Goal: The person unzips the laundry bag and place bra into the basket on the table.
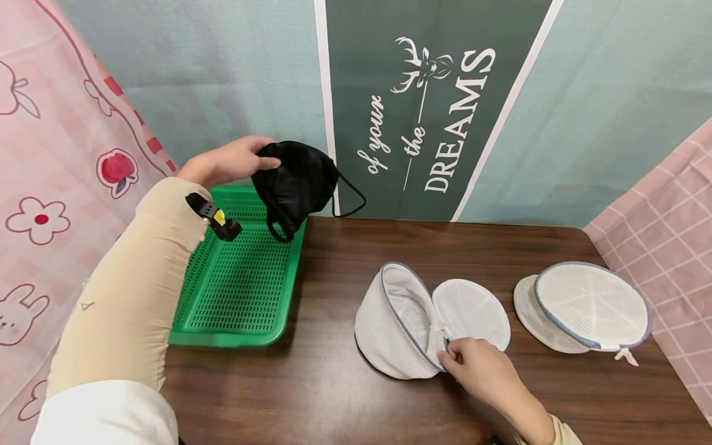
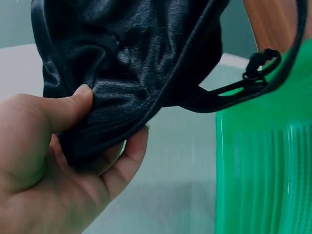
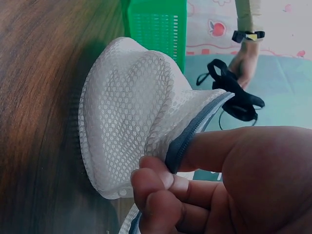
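My left hand [image 1: 236, 162] pinches a black bra [image 1: 300, 179] by one edge and holds it up over the far end of the green basket. One strap loops out to the right and another hangs down toward the basket. In the left wrist view, the thumb lies on the bra's shiny fabric with the fingers beneath. My right hand [image 1: 481, 371] pinches the grey zipper rim of a white mesh laundry bag [image 1: 384, 327]. The bag stands tilted with its mouth facing up and right, and its round lid [image 1: 471, 312] lies folded back on the table.
The green plastic basket [image 1: 292, 290] with perforated walls sits at the left of the dark wooden table [image 1: 334, 408]. A second white mesh laundry bag [image 1: 595, 303] lies at the right. Curtains printed with fruit and lettering [image 1: 461, 123] hang behind and beside the table.
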The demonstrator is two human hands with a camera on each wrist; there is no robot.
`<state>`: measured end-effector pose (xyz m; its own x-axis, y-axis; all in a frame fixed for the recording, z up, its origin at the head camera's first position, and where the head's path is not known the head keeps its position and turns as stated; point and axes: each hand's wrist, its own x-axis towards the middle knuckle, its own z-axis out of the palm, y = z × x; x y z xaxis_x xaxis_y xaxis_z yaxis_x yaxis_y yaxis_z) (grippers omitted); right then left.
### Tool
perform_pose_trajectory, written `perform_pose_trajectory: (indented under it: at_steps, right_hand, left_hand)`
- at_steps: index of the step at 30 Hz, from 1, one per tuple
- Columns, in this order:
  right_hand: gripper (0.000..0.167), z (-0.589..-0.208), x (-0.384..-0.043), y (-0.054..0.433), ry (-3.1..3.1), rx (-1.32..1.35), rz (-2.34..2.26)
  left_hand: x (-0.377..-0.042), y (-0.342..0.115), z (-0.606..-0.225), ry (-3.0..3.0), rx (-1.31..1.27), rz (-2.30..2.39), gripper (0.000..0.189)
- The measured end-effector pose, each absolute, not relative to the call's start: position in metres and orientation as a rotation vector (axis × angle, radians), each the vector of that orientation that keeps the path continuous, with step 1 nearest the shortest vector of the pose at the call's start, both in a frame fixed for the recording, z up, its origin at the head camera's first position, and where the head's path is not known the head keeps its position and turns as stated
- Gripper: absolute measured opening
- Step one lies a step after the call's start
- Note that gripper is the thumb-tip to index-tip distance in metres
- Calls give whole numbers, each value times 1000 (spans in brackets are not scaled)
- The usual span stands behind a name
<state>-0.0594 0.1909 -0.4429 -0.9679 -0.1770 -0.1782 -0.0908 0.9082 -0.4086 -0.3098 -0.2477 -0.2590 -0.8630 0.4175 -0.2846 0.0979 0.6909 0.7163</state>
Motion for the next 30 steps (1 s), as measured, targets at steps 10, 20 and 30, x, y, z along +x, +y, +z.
perform_pose_trajectory:
  at_steps: [10,20,30]
  right_hand:
    - [42,-442,-59,190,2864,-198,-583]
    - [42,-442,-59,190,2879,-198,-572]
    - [42,-443,-58,190,2885,-196,-566]
  left_hand:
    - [-309,-297,-269,2422,278,863,54]
    - [-306,-330,-285,2391,180,784,56]
    - [-306,-338,-309,2542,283,306,55]
